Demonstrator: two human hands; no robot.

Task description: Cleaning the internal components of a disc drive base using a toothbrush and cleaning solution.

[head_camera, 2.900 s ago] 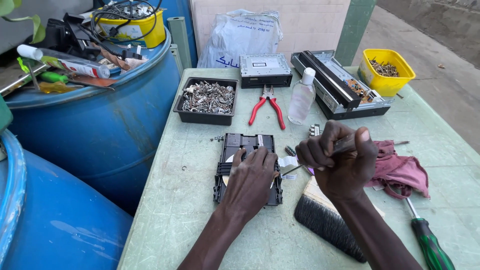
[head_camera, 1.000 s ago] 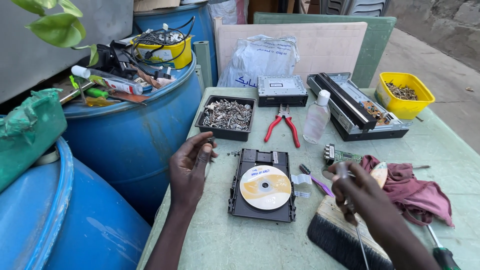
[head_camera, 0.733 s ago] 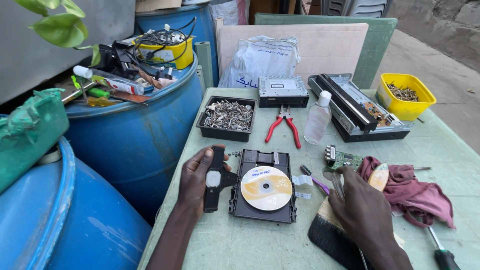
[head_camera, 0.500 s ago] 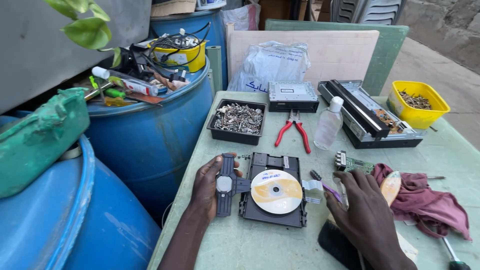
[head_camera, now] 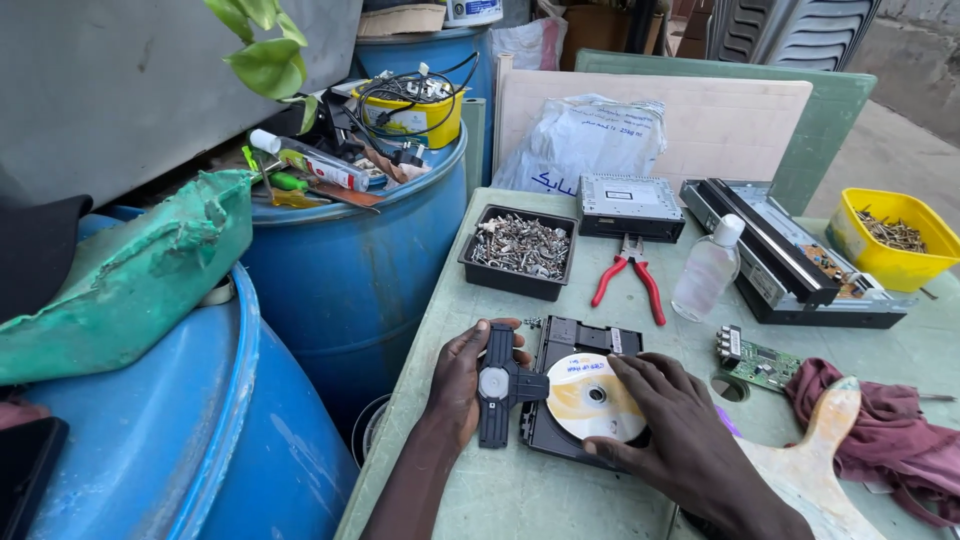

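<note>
A black disc drive tray [head_camera: 572, 345] lies open on the pale green table [head_camera: 560, 490], with a white and yellow disc [head_camera: 585, 410] in it. My right hand [head_camera: 668, 425] rests its fingers on the disc's right side. My left hand [head_camera: 457, 385] holds a black T-shaped plastic bracket [head_camera: 497, 395] with a round grey hub, flat on the table just left of the tray.
A black tray of screws [head_camera: 518, 250], red-handled pliers [head_camera: 630, 283], a clear bottle [head_camera: 706, 280], a grey drive unit [head_camera: 630, 207], a dismantled black chassis [head_camera: 782, 255], a yellow tub [head_camera: 893, 238], a green circuit board [head_camera: 757, 362], a maroon rag [head_camera: 890, 440] and a wooden brush handle [head_camera: 815, 470]. Blue barrels [head_camera: 340, 270] stand left.
The tool my right hand held is gone and that hand has come onto the disc. My left hand lifted a black bracket off the drive and set it beside the tray. The view shifted left.
</note>
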